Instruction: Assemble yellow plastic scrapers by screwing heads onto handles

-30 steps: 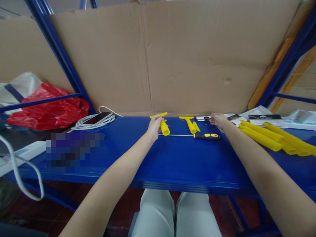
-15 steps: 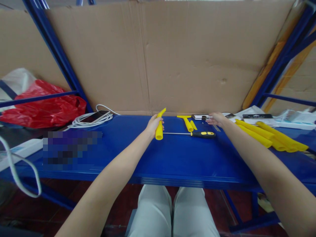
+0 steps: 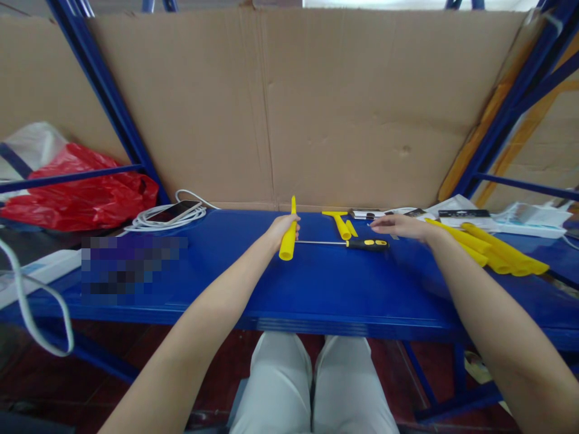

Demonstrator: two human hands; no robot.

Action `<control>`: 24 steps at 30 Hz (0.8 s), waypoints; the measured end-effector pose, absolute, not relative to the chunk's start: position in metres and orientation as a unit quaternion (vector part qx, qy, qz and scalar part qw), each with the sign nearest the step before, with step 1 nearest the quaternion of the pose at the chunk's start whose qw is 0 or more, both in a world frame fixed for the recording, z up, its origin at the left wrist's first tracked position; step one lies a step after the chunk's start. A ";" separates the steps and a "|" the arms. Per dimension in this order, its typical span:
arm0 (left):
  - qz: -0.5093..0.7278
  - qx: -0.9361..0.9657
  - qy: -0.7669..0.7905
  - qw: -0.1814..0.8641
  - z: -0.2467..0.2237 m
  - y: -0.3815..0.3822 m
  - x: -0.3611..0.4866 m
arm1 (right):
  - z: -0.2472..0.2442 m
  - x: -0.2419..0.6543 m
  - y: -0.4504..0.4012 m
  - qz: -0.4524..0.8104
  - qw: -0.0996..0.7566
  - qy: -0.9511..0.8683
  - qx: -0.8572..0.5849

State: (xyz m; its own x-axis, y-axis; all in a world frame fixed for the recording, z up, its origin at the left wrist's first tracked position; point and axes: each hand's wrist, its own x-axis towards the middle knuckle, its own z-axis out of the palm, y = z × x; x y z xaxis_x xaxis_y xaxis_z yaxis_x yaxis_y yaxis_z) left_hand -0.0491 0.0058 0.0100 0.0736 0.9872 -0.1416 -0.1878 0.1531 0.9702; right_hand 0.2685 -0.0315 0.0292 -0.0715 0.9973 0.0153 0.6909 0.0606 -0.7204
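My left hand [image 3: 283,231] is closed around a yellow T-shaped handle [image 3: 287,246], its round hollow end towards me and its thin head pointing away. Right behind it the metal shaft of a screwdriver [image 3: 368,245] runs across the table; its black and yellow grip lies to the right. My right hand [image 3: 393,225] is over the far right of the table, fingers stretched out and holding nothing that I can see. Close to its fingertips lie a second yellow T-shaped handle [image 3: 341,226] and a small yellow strip [image 3: 351,228]. A flat metal piece [image 3: 395,236] is partly hidden beneath the hand.
Several yellow handles [image 3: 506,253] are piled at the right of the blue table [image 3: 316,289]. White packages [image 3: 520,226] lie behind them. To the left are a phone [image 3: 174,212], a coiled white cable [image 3: 145,224] and a red plastic bag [image 3: 85,190]. Cardboard [image 3: 339,108] stands behind.
My right hand has moved slightly left, away from the flat metal piece, and its fingers have straightened. My left hand has turned the yellow handle so that its head shows edge-on.
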 end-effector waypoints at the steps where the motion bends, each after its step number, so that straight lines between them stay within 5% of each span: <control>1: 0.488 0.423 0.473 0.599 0.010 0.006 -0.049 | 0.032 0.269 -0.034 0.276 0.239 -0.699 -0.615; 10: 0.413 0.469 0.494 0.605 0.014 -0.002 -0.048 | 0.023 0.259 -0.034 0.124 0.063 -0.778 -0.613; 16: 0.405 0.472 0.509 0.595 0.016 -0.003 -0.050 | 0.020 0.246 -0.033 0.063 0.087 -0.786 -0.608; 24: 0.405 0.486 0.519 0.575 0.019 0.000 -0.055 | 0.033 0.259 -0.037 -0.171 0.230 -0.769 -0.572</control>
State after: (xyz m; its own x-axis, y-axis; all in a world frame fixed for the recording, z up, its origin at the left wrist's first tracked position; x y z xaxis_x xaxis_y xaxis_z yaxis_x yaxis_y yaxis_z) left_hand -0.0552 0.0002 0.0192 0.1349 0.9697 -0.2036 0.0386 0.2002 0.9790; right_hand 0.2590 -0.0368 0.0333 -0.2414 0.8004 0.5487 0.9576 0.2881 0.0010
